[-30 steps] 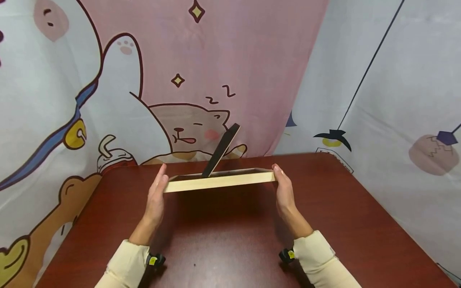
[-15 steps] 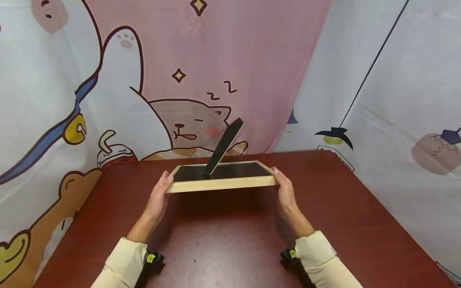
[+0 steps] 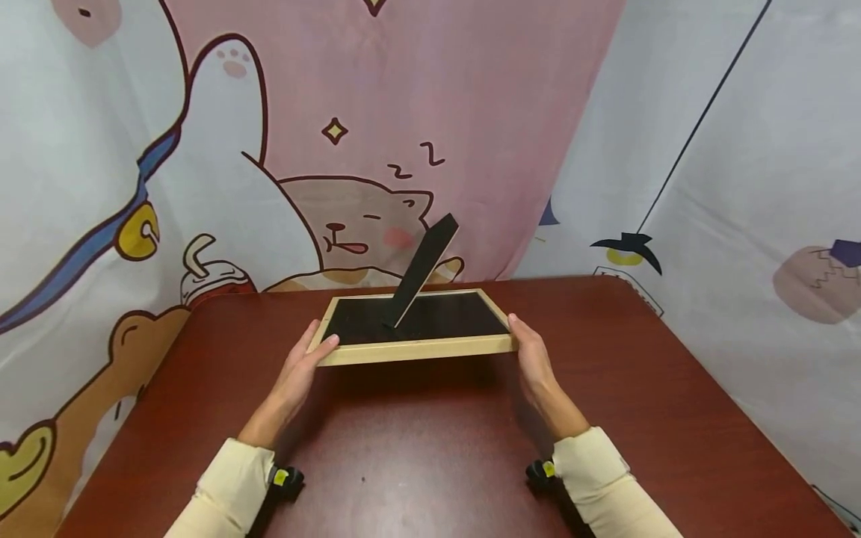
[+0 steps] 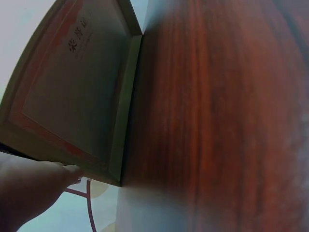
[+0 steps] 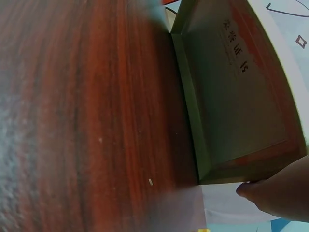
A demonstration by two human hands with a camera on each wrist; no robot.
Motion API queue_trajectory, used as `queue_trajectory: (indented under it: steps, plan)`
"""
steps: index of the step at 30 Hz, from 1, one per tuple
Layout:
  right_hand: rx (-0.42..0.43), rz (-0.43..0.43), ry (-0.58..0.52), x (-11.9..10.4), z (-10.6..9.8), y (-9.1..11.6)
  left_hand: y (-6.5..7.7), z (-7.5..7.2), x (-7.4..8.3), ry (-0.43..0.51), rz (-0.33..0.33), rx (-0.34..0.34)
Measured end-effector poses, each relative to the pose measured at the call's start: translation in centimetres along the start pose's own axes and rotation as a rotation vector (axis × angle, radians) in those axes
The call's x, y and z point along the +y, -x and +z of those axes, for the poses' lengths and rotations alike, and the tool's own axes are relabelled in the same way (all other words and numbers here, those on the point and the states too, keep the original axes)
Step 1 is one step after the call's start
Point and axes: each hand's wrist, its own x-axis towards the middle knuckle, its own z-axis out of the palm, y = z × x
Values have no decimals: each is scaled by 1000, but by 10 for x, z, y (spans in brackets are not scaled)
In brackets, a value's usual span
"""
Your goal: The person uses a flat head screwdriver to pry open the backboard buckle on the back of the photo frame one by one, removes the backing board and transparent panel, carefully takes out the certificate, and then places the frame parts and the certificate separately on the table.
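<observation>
Both hands hold a picture frame (image 3: 417, 348) of pale wood above the table, its black back panel (image 3: 447, 312) turned up and its near edge raised. An unfolded black stand (image 3: 420, 270) leans up and to the right from that panel. At the left end, the left hand (image 3: 294, 377) grips the frame with its thumb over the near corner. The right hand (image 3: 536, 362) grips the opposite end, thumb at the edge. In the left wrist view, a certificate (image 4: 72, 92) with a red border and Chinese characters fills the front. The same certificate (image 5: 246, 96) shows in the right wrist view.
A dark red-brown wooden table (image 3: 417, 448) lies under the frame. Behind and beside it hangs a cloth backdrop (image 3: 498, 134) with cartoon animals. Each wrist wears a small black device (image 3: 288, 483) on a strap.
The frame has tipped so that much more of its black back shows. The left thumb has moved onto the near corner. The whole head view has shifted slightly.
</observation>
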Motion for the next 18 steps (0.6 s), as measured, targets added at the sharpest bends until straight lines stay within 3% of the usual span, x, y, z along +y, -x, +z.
queue_trajectory:
  steps: [13,18]
  plan:
    - [-11,69,132,12,-1,-4,-2,3,-8,-111,-103,-35]
    - [-15,97,164,14,-1,-5,-3,3,-9,-215,-130,-53]
